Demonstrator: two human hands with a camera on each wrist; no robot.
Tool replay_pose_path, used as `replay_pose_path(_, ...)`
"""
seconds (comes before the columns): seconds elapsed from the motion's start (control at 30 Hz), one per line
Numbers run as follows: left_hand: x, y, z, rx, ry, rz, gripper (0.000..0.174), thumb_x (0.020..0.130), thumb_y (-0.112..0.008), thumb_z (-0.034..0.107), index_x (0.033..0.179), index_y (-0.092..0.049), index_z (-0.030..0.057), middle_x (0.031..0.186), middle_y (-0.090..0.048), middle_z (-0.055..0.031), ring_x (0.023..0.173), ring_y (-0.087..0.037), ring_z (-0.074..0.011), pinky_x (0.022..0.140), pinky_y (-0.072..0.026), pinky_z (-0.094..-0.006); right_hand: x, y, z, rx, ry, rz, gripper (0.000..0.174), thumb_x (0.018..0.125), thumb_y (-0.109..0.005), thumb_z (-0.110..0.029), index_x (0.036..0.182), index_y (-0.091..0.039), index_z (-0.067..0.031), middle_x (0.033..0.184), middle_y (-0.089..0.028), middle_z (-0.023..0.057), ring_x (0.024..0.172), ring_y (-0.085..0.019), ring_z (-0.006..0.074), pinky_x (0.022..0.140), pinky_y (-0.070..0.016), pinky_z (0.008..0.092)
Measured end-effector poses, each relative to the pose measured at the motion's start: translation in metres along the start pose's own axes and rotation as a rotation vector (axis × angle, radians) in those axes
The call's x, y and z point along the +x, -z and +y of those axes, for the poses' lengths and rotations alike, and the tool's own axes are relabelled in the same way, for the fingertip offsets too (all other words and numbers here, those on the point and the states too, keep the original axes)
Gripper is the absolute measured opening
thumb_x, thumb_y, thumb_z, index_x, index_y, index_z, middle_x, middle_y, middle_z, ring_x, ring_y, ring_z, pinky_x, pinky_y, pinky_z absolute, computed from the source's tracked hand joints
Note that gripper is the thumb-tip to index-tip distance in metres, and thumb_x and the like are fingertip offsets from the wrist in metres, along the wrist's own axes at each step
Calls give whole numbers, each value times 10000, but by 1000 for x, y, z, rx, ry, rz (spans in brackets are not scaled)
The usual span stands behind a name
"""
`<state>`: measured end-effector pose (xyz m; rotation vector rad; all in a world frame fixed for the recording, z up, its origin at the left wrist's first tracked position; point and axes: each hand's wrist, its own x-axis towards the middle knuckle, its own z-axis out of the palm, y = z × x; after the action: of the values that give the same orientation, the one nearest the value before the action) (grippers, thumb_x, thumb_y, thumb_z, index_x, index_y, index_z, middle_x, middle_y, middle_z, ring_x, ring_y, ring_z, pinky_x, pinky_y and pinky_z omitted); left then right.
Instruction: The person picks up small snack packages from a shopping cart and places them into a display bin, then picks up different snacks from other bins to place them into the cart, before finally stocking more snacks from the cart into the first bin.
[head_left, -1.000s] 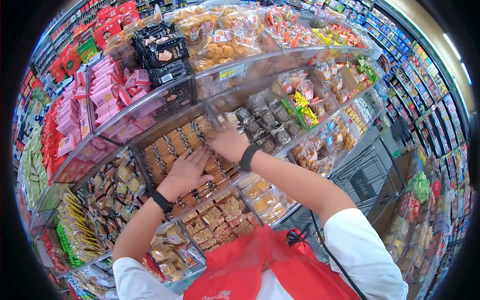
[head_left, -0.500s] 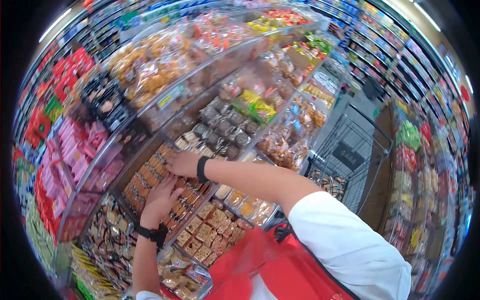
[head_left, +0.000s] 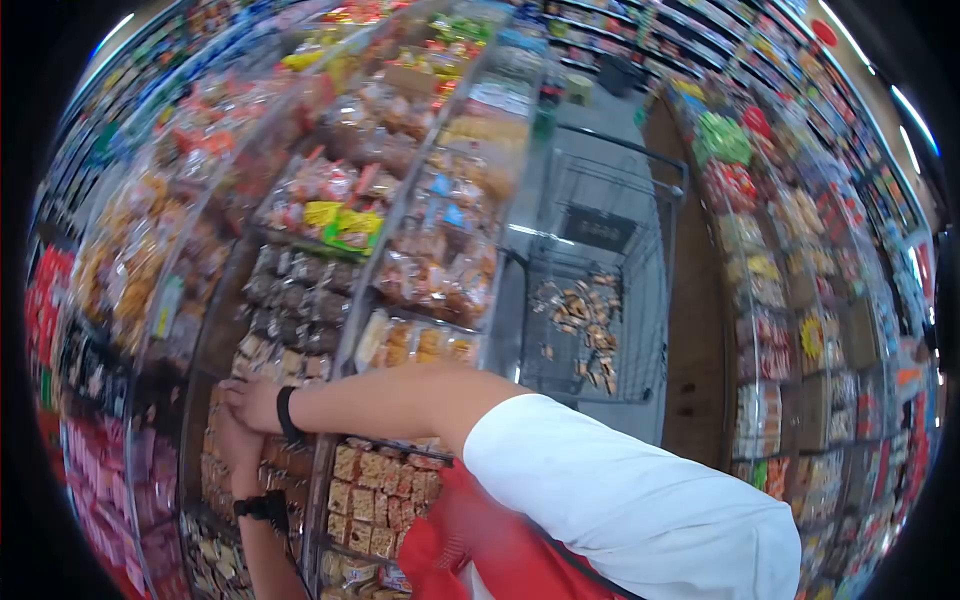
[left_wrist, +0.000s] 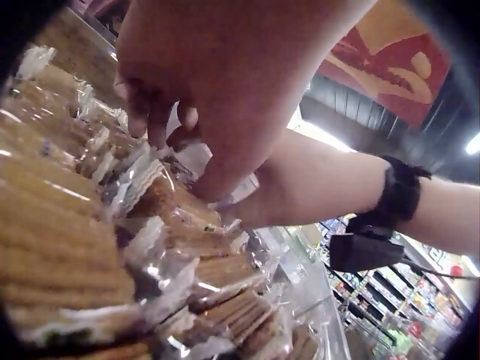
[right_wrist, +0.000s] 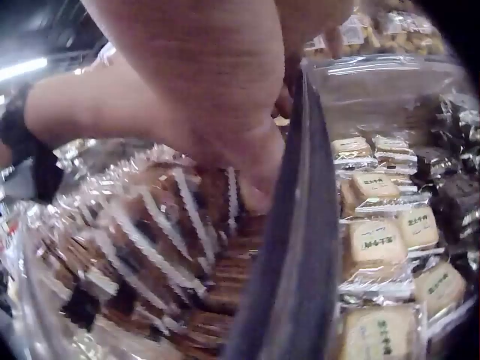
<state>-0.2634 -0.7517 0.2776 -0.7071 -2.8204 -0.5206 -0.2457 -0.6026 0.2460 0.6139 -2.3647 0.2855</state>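
Both hands are close together over a bin of wrapped brown biscuit packs [right_wrist: 225,277] standing in rows. My left hand [head_left: 238,440] lies over the packs, its thumb [left_wrist: 229,176] pointing down beside the clear wrapper ends in the left wrist view. My right hand [head_left: 258,402] is at the bin's far end, overlapping the left hand's fingers in the head view. In the right wrist view its fingertips reach down at the packs, beside a dark divider [right_wrist: 289,247]. I cannot tell whether they pinch a pack.
Beyond the divider lie pale wrapped biscuits [right_wrist: 379,240] and dark round snacks [head_left: 300,290]. Nut-topped squares [head_left: 365,500] fill the bin nearer the body. A shopping cart [head_left: 600,235] with loose small packets [head_left: 590,320] stands in the aisle, before another snack shelf [head_left: 760,350].
The head view has swung right, so bins and hands now sit farther left and the cart shows more fully. Both hands stay on the biscuit packs, now closer together.
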Motion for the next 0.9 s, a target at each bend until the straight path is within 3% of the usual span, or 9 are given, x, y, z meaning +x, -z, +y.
replay_pose_path(0.17,28,17,40,90,-49,-230,349,798,-778,234,1062,-694,23,984,-722,-245,974,-695,-447,803,-550,-498,-53,186,30,467,-327,-80,185,852,-676,-186,983,-695,-57,1077,-679,88,1152,-616,334,978,-463,511)
replay_pose_path(0.3,21,9,58,-42,-162,-24,345,752,-827,213,986,-671,13,881,-680,-204,910,-665,-451,795,-522,-515,-176,320,69,548,-542,-149,138,907,-642,-173,965,-650,-48,919,-660,130,914,-658,367,825,-515,505)
replay_pose_path(0.37,26,17,60,132,-34,-116,372,736,-841,194,996,-650,9,881,-627,-177,914,-629,-428,818,-502,-503,-256,377,86,783,-805,-109,211,986,-645,-207,1083,-674,-22,927,-683,114,881,-674,265,807,-544,388)
replay_pose_path(0.43,21,20,56,233,34,-171,402,722,-854,178,1010,-631,7,881,-576,-152,915,-594,-403,835,-481,-496,-332,425,87,763,-1352,-48,210,986,-666,-167,1124,-703,-13,1021,-719,73,960,-663,144,860,-542,318)
replay_pose_path(0.57,30,2,15,180,-37,-148,494,720,-863,172,1114,-623,-4,888,-553,-137,846,-552,-382,812,-466,-486,-521,450,52,170,-1766,175,210,945,-647,-164,1057,-701,6,945,-744,112,903,-710,238,804,-558,380)
replay_pose_path(0.67,27,0,25,4,164,-181,530,761,-833,166,1209,-620,-23,901,-602,-158,776,-547,-366,770,-484,-440,-609,462,0,316,-1957,365,187,975,-659,-168,1002,-691,14,830,-697,42,761,-644,118,703,-526,296)
replay_pose_path(0.73,25,-13,11,58,63,-63,408,811,-773,134,1166,-635,-12,890,-622,-159,795,-569,-356,770,-490,-435,-647,457,-35,365,-2042,407,169,978,-659,-166,990,-700,-2,840,-703,35,778,-649,112,716,-532,296)
replay_pose_path(0.87,45,-41,-75,75,81,-171,646,932,-723,221,1502,-487,31,867,-618,-110,731,-588,-263,693,-519,-416,-668,455,-76,521,-2289,515,167,996,-660,-207,989,-690,-43,867,-712,36,760,-665,127,708,-530,292)
replay_pose_path(0.9,47,-43,-58,58,84,-122,566,930,-700,184,1444,-526,24,858,-605,-115,734,-583,-276,697,-516,-411,-673,454,-84,535,-2371,537,165,1000,-663,-220,996,-681,-55,867,-706,25,765,-662,126,709,-524,285)
